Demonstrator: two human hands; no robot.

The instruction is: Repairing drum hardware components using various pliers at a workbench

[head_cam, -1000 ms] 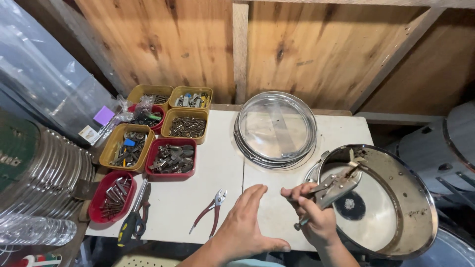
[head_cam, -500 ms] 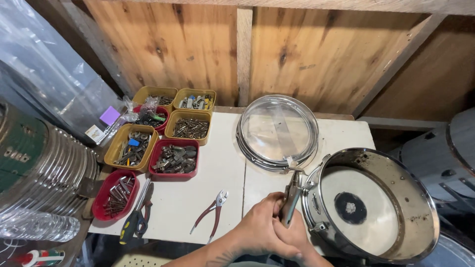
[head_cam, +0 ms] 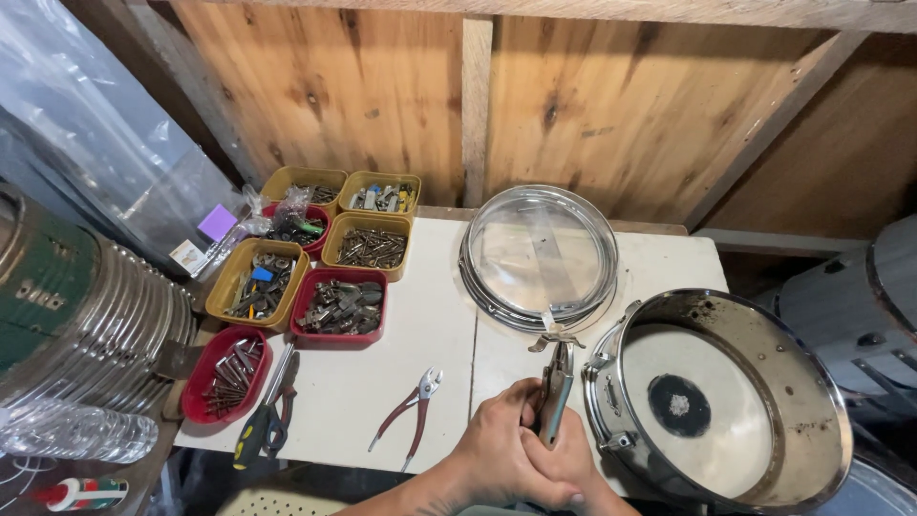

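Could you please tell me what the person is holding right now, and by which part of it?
Both the left hand and right hand grip the locking pliers by the handles, jaws pointing up beside the metal drum.

In front of me a wall of wooden boards (head_cam: 363, 96) rises behind the white table (head_cam: 382, 382), with a vertical batten (head_cam: 476, 105) up its middle and a slanting beam (head_cam: 764, 134) to my right. Clear plastic sheeting (head_cam: 86, 143) hangs at my left. Light falls evenly, warm on the wood, with darker shadow in the right corner.
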